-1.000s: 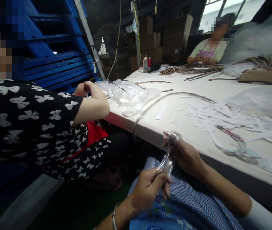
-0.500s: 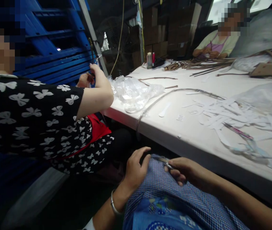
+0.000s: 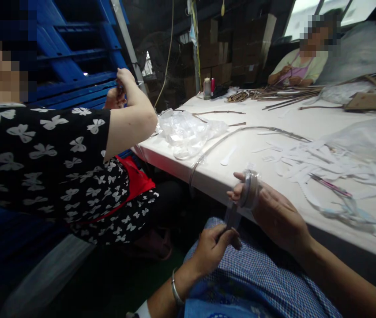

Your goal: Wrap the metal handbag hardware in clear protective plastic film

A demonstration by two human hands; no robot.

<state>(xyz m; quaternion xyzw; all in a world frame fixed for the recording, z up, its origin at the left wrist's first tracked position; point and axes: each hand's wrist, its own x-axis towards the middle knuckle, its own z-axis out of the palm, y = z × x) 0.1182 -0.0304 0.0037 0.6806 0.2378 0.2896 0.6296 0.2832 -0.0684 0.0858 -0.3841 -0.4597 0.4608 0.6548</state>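
In front of the table edge, my right hand (image 3: pixel 276 210) is raised with its fingers curled around what looks like a roll of clear tape (image 3: pixel 250 190). A greyish, see-through strip (image 3: pixel 232 215) runs down from that roll to my left hand (image 3: pixel 209 247), whose thumb and fingers pinch its lower end. Something small and dark shows at my left fingertips, too blurred to name. Below both hands lies the blue checked apron (image 3: pixel 257 265) on my lap. A bent strap in clear plastic (image 3: pixel 204 157) hangs over the table edge, apart from my hands.
The white table (image 3: pixel 221 181) holds crumpled clear bags (image 3: pixel 188 132), loose white strips (image 3: pixel 310 157), a pink-handled tool (image 3: pixel 330 184) and brown straps (image 3: pixel 290 92). One co-worker (image 3: pixel 42 154) sits close on my left. Another person (image 3: pixel 300 68) is at the far side.
My right hand has risen from my lap towards the table edge, bringing the roll into view. My left hand has moved right and closed on the strip. The near co-worker's forearm has shifted slightly.
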